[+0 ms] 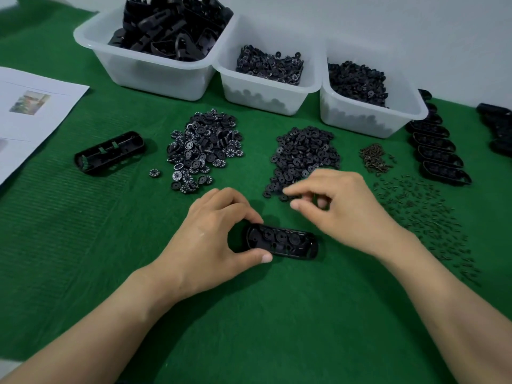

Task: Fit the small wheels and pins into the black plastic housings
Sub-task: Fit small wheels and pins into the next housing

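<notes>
A black plastic housing [285, 241] lies on the green mat near the middle, with three small wheels seated inside it. My left hand [213, 239] grips its left end between thumb and forefinger. My right hand [340, 203] hovers just above and right of the housing, over the near edge of a pile of plain black wheels [303, 157]. Its fingers are curled with the tips close together; whether they pinch a wheel is blurred. A pile of numbered wheels [202, 149] lies left of that. Dark pins [424, 217] are scattered at the right.
Three white bins stand at the back: housings [155, 70], numbered wheels [266, 87], plain wheels [368, 112]. An empty housing [109, 152] lies at the left beside paper sheets [33, 106]. Small brown parts [375, 159] and a row of housings [440, 153] sit at the right.
</notes>
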The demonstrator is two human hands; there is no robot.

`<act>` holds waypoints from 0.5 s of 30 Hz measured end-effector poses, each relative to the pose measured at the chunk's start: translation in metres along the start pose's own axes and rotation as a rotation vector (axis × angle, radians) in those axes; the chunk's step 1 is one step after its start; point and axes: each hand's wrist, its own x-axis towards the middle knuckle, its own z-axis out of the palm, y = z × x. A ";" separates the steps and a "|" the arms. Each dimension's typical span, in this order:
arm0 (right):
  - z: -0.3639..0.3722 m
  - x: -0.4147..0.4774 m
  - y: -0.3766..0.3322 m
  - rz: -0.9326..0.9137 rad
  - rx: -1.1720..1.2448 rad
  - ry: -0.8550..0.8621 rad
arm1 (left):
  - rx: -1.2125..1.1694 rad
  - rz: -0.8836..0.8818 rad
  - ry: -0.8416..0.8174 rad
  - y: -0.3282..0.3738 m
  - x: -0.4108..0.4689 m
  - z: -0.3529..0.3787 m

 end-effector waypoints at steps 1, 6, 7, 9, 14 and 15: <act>0.003 0.006 0.001 0.017 -0.044 0.016 | -0.001 -0.001 -0.001 0.000 0.000 0.000; 0.019 0.028 -0.003 -0.015 -0.130 -0.060 | -0.003 -0.008 -0.003 0.001 0.000 0.001; 0.019 0.030 -0.003 -0.019 -0.134 -0.075 | -0.005 -0.009 -0.003 0.001 0.000 0.001; 0.018 0.033 -0.004 -0.030 -0.146 -0.090 | -0.010 -0.013 0.000 0.000 0.001 0.001; 0.006 0.021 -0.006 -0.068 -0.073 -0.085 | -0.019 -0.011 0.005 -0.001 0.001 0.001; 0.001 0.013 -0.006 -0.076 -0.028 -0.080 | -0.017 -0.009 0.002 -0.001 0.001 0.001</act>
